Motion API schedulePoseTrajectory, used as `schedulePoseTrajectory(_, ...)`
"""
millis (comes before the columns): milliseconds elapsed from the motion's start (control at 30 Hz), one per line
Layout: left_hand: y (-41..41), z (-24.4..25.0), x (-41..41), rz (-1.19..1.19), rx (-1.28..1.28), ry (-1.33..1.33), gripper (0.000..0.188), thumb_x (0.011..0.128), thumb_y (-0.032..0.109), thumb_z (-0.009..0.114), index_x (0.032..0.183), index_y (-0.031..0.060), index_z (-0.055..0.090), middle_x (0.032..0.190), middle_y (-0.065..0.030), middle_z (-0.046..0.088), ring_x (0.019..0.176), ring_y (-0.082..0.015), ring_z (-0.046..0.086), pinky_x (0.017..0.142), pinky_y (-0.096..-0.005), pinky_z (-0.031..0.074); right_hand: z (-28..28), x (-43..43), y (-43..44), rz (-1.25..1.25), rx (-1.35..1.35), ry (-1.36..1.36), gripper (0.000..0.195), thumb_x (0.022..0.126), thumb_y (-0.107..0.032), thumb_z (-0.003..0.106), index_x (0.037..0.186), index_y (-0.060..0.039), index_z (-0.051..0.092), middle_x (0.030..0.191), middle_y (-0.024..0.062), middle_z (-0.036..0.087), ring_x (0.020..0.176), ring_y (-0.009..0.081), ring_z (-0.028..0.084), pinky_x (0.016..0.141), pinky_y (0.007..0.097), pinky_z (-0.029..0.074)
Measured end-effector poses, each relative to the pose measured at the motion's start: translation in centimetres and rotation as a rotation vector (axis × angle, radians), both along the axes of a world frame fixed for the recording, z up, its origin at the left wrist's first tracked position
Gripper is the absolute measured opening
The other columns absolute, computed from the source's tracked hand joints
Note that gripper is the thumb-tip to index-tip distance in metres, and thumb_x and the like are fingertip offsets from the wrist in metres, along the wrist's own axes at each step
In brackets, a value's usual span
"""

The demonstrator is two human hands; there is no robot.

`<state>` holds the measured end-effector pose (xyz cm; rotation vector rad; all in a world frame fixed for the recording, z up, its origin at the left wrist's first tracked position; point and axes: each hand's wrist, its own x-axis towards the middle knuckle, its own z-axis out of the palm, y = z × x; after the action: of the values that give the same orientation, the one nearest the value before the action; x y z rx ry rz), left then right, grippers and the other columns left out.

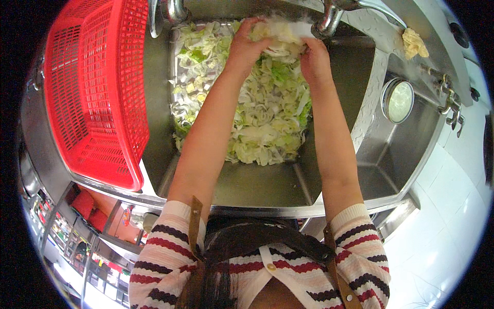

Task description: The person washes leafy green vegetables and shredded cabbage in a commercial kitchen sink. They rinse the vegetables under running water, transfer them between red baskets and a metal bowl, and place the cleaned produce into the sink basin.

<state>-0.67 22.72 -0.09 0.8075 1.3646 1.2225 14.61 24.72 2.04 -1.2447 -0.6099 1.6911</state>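
Chopped pale-green leaves, apparently cabbage [270, 112], lie spread over the middle of a stainless-steel sink basin [262, 185]. At the far side of the basin, my left hand [247, 48] and my right hand [315, 58] hold a blurred clump of the cut leaves [283, 40] between them. My left fingers curl around its left side, and the right fingers press on its right side. Parts of the fingertips are hidden by the leaves and by motion blur. The tip of a chrome faucet [326, 27] is close to my right hand.
A red plastic basket [104, 89] stands tilted at the basin's left edge. Another chrome faucet [175, 11] is at the back left. To the right, a smaller sink [386, 154] holds a round metal container [399, 101] of cloudy liquid. A yellowish cloth [415, 43] lies behind it.
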Motion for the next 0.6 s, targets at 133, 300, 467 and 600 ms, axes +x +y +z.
schedulePoseTrajectory(133, 0.2, 0.0, -1.7, 0.077, 0.047, 0.089, 0.038, 0.069, 0.013, 0.063, 0.105, 0.0123, 0.053, 0.104, -0.0090, 0.055, 0.091, -0.0215, 0.055, 0.076, -0.0318, 0.044, -0.7, 0.3, 0.0, 0.037, 0.103, -0.235, 0.020, 0.078, -0.014, 0.056, 0.093, -0.0006, 0.054, 0.095, 0.0081, 0.057, 0.087, 0.0194, 0.054, 0.073, 0.0331, 0.040)
schedulePoseTrajectory(300, 0.3, -0.8, -3.5, 0.110, 0.128, 0.884, 0.041, 0.067, 0.023, 0.066, 0.106, 0.0160, 0.055, 0.110, -0.0166, 0.049, 0.099, -0.0308, 0.049, 0.084, -0.0412, 0.039, -2.7, 1.4, 1.0, 0.278, 0.244, -0.583, 0.032, 0.074, -0.011, 0.057, 0.104, -0.0031, 0.050, 0.101, 0.0132, 0.055, 0.089, 0.0225, 0.056, 0.074, 0.0323, 0.045)
schedulePoseTrajectory(467, -1.6, -1.4, -4.3, 0.064, -0.245, 1.404, 0.044, 0.068, 0.024, 0.062, 0.111, 0.0223, 0.053, 0.117, -0.0234, 0.037, 0.116, -0.0405, 0.025, 0.090, -0.0578, 0.022, -2.5, 0.3, 0.9, 0.675, 0.336, -1.567, 0.045, 0.072, -0.022, 0.058, 0.111, -0.0028, 0.047, 0.114, 0.0209, 0.047, 0.096, 0.0335, 0.053, 0.080, 0.0408, 0.044)
schedulePoseTrajectory(600, -1.5, -2.4, -3.8, -0.065, -0.124, 1.317, 0.045, 0.071, 0.013, 0.057, 0.115, 0.0200, 0.050, 0.115, -0.0207, 0.040, 0.109, -0.0375, 0.036, 0.087, -0.0478, 0.034, -6.4, 0.5, 1.4, 0.435, 0.695, -1.610, 0.029, 0.075, -0.025, 0.056, 0.099, -0.0095, 0.057, 0.091, 0.0137, 0.059, 0.082, 0.0333, 0.055, 0.073, 0.0431, 0.044)
